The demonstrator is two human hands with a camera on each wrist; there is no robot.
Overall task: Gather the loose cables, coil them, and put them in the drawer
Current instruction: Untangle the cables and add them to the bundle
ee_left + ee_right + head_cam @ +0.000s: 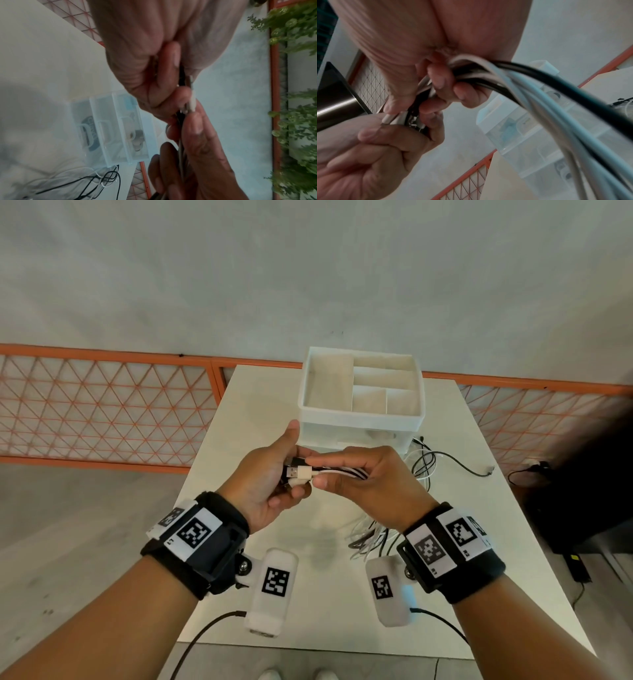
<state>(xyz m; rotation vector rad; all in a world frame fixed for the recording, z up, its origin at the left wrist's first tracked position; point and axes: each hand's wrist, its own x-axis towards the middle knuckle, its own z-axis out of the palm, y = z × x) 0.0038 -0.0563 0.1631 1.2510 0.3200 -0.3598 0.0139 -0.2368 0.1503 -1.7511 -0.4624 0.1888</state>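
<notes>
A bundle of black and white cables (337, 472) is held above the white table (246, 419) in front of the translucent drawer unit (359, 426). My right hand (356, 477) grips the bundle, which runs through its fist (447, 81) and hangs down behind the wrist (370, 537). My left hand (274, 474) holds the USB plug ends (299, 472), its fingers curled under them. In the left wrist view a white plug (192, 104) shows between the fingertips. More of the cables lie tangled on the table (428, 463) right of the drawers.
The drawer unit's top is an open tray with dividers (359, 385). Its drawers (109, 129) look shut in the left wrist view. An orange mesh fence (102, 405) runs behind the table. A dark object (582, 491) stands at the right edge.
</notes>
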